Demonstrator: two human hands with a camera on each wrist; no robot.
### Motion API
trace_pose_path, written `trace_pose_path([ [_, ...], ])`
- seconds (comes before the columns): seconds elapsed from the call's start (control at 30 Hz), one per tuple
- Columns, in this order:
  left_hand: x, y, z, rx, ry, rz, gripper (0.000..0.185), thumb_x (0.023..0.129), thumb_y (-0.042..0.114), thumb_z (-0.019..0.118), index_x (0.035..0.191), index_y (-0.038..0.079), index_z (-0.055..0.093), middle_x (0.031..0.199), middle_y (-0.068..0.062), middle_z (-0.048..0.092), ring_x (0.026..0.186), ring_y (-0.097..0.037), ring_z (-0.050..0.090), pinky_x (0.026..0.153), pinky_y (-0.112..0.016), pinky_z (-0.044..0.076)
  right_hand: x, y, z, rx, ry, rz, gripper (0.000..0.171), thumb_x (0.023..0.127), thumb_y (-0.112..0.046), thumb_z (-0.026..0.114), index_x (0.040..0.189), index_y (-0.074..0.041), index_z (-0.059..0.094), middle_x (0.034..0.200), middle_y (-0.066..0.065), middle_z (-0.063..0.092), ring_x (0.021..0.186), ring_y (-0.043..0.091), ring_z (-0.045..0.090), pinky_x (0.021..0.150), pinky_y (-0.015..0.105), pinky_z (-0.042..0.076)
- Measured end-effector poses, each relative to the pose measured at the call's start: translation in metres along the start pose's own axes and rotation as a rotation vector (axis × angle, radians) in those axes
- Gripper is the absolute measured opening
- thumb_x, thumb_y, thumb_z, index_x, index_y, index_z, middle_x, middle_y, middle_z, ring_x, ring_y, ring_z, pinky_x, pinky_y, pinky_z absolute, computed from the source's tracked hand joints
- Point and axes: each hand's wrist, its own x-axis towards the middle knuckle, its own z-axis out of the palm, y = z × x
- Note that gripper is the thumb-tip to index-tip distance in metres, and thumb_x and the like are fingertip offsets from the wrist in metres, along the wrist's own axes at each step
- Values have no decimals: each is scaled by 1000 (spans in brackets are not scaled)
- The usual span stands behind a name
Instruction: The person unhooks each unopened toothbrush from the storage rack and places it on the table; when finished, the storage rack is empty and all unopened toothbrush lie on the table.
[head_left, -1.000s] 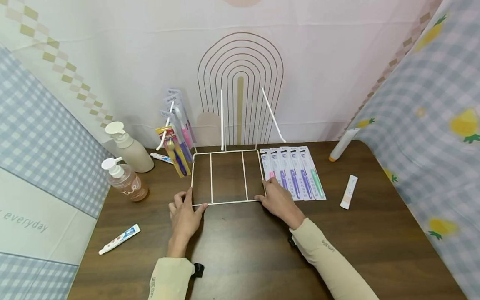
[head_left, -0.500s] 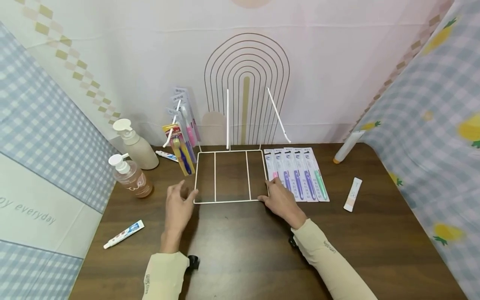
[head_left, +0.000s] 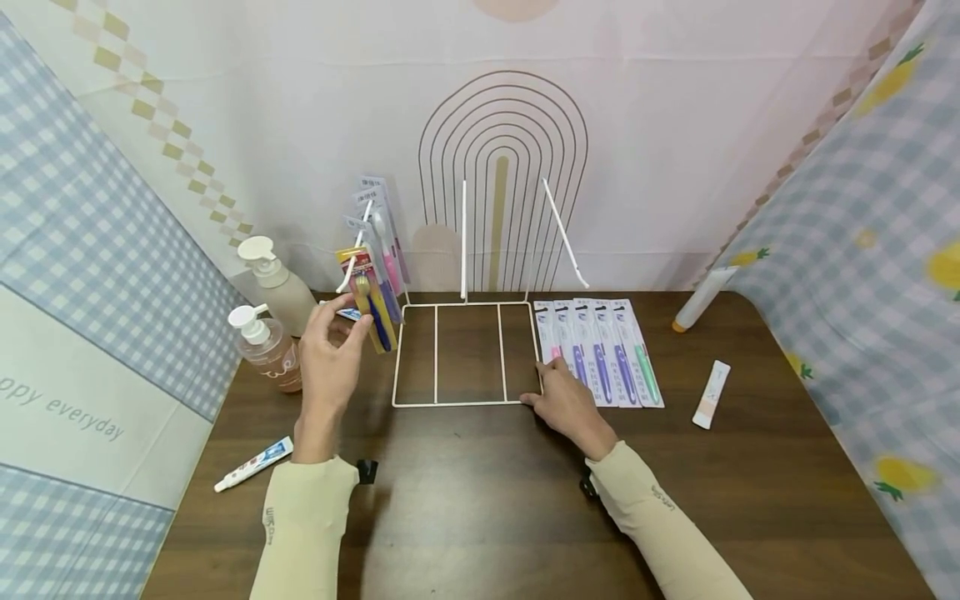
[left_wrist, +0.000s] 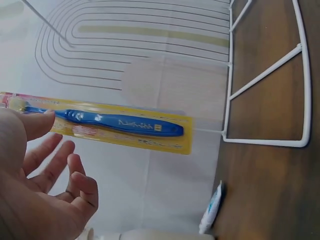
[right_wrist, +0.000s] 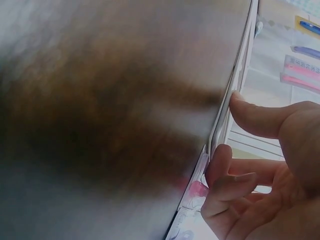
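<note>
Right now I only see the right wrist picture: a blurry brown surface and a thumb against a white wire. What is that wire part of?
Observer: It is the front right corner of a white wire rack lying on a brown table. The right hand pinches that corner.
Visitor: And the other hand?
Observer: The left hand is off the rack, fingers open, its thumb at a yellow toothbrush pack that leans up at the rack's left side.
Visitor: Anything further left?
Observer: Two pump bottles stand near the table's left edge, and a small toothpaste tube lies in front of them.
</note>
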Motion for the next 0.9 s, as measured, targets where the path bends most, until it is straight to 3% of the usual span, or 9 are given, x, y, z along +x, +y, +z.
trace_pose_path([
  [0.2, 5, 6, 1, -1, 41, 6, 20, 104, 8, 82, 122, 0, 84, 87, 24, 61, 78, 3, 58, 71, -14, 44, 0, -1, 0, -4, 4, 7, 84, 97, -42, 93, 158, 6, 63, 140, 25, 66, 93, 28, 69, 74, 50, 62],
  [0.4, 5, 10, 1, 34, 34, -10, 15, 103, 8, 83, 115, -1, 85, 79, 33, 61, 76, 2, 60, 69, -15, 44, -3, -5, -3, -6, 14, 7, 83, 96, -40, 92, 158, 7, 63, 140, 27, 66, 93, 30, 71, 78, 54, 64],
  [0.5, 4, 13, 0, 38, 28, -13, 15, 104, 9, 83, 114, -1, 85, 79, 27, 63, 75, 1, 60, 67, -14, 44, -6, -11, -9, -4, 7, 12, 81, 96, -38, 93, 157, 8, 63, 139, 28, 66, 92, 31, 72, 77, 55, 64],
  [0.6, 3, 16, 0, 51, 30, -9, 14, 104, 9, 83, 114, 0, 85, 82, 7, 73, 75, 3, 59, 67, -15, 44, -4, -10, -7, -3, 12, 15, 83, 95, -39, 93, 157, 7, 63, 140, 28, 66, 94, 33, 73, 76, 56, 64],
  [0.67, 4, 18, 0, 62, 32, -7, 14, 104, 11, 83, 114, 1, 86, 85, 1, 75, 74, 4, 59, 67, -14, 44, -4, -10, -5, 5, 17, 26, 84, 95, -39, 94, 158, 7, 63, 140, 28, 66, 98, 35, 74, 78, 56, 65],
  [0.9, 3, 24, 4, -26, -28, 22, 14, 106, 5, 79, 113, -6, 83, 103, -24, 80, 75, 3, 59, 68, -13, 46, -4, -13, -7, 27, 17, 43, 82, 94, -36, 94, 158, 6, 64, 137, 28, 66, 96, 34, 73, 74, 54, 62],
])
